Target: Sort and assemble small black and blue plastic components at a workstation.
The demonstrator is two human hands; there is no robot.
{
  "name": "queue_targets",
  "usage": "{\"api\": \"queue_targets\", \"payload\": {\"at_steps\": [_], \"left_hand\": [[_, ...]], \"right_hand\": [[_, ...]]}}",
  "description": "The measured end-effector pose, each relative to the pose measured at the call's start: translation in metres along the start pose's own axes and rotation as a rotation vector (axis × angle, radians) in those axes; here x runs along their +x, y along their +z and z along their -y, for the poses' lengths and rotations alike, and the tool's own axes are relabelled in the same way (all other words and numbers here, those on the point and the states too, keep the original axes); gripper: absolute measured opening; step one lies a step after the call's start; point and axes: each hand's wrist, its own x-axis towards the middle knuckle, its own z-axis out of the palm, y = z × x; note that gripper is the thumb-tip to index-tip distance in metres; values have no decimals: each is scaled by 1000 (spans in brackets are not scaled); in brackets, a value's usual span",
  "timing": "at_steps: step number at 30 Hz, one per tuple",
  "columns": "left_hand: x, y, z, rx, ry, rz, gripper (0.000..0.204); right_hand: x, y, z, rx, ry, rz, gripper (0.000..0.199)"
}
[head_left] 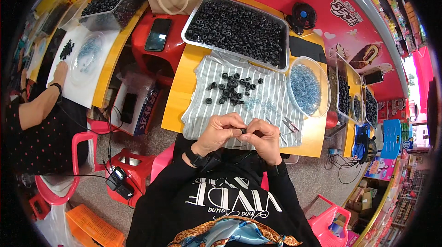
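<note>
The yellow tabletop [314, 137] carries a striped cloth [272, 87], a tray [189, 40] of black rings [237, 30] at the cloth's far edge and a bowl [325, 91] of blue beads [305, 90] at its right. The left hand [220, 133] and right hand [265, 139] meet over the cloth's near part, together pinching a small black piece [243, 131].

From here I see black rings [237, 30], pale blue beads [304, 89], silvery-grey cloth [195, 118] with white stripes, a yellow table [173, 109].
</note>
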Motion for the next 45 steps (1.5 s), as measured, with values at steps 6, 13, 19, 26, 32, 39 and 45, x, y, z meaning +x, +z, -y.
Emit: {"api": "queue_targets", "payload": {"at_steps": [6,13,19,26,32,39,45], "left_hand": [[1,0,-1,14,-20,18,19],[-2,1,-5,-51,-64,44,26],[-2,-3,-10,-78,-178,99,36],[-2,-3,-17,-187,-323,151,31],[-3,3,-13,-166,-277,19,25],[-1,1,-15,-154,-209,9,31],[0,-3,-7,-166,-183,17,32]], "right_hand": [[-1,2,0,-6,-28,-33,22],[-1,-1,6,-363,-217,-49,26],[-1,-1,13,-611,-378,9,31],[-3,3,24,-732,-470,32,30],[-12,10,22,-901,-503,-42,19],[-26,-40,9,-1199,-206,-445,10],[-32,-55,-13,-1243,-178,-407,8]]}}
